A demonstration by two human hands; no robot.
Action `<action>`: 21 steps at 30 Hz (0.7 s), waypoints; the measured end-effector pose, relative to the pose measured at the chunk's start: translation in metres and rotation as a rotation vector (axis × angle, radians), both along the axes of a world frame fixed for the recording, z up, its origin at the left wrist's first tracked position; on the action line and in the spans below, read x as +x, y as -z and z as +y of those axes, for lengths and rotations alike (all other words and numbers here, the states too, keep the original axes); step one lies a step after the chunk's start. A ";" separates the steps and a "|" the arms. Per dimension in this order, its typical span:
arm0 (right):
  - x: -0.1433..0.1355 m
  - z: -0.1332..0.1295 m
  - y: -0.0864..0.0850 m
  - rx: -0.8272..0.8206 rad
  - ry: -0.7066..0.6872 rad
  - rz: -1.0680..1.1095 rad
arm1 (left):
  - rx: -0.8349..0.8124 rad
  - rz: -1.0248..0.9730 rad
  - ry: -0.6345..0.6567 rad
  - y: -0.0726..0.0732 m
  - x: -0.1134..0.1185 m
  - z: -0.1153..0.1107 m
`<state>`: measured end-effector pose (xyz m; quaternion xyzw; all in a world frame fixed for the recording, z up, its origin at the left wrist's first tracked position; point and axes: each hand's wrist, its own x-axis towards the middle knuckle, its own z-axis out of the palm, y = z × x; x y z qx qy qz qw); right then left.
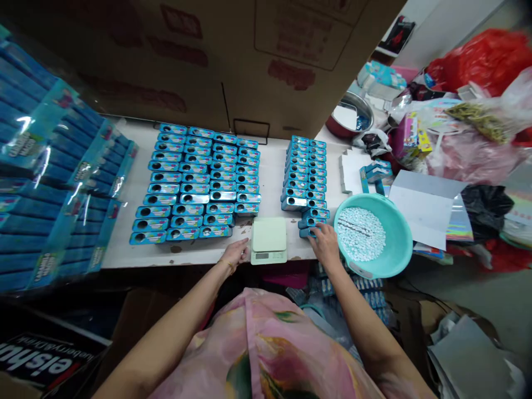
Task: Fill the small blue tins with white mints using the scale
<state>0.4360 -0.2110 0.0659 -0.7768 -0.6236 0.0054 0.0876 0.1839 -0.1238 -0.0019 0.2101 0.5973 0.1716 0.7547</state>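
Note:
My left hand [235,254] is at the table's front edge, just left of a pale green digital scale [269,238]. It holds nothing, and its fingers stretch toward the scale's side. Nothing lies on the scale's plate. My right hand [326,241] grips a small blue tin [306,232] at the near end of the right-hand rows; its fingers partly cover it. Rows of matching blue tins [191,188], each with a dark round opening on top, stand left of the scale. More tins [305,166] stand in two narrow columns on the right.
A turquoise basin [402,244] with many small white pieces and a dark strip stands right of my right hand. Plastic-wrapped blue packs [54,166] are stacked at left. A large cardboard box [199,61] rises behind the table. Bags, papers and a metal bowl [366,108] crowd the right.

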 end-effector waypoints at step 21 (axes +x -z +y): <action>-0.023 0.020 -0.003 -0.109 -0.431 -0.005 | -0.206 -0.315 -0.421 -0.021 0.008 -0.036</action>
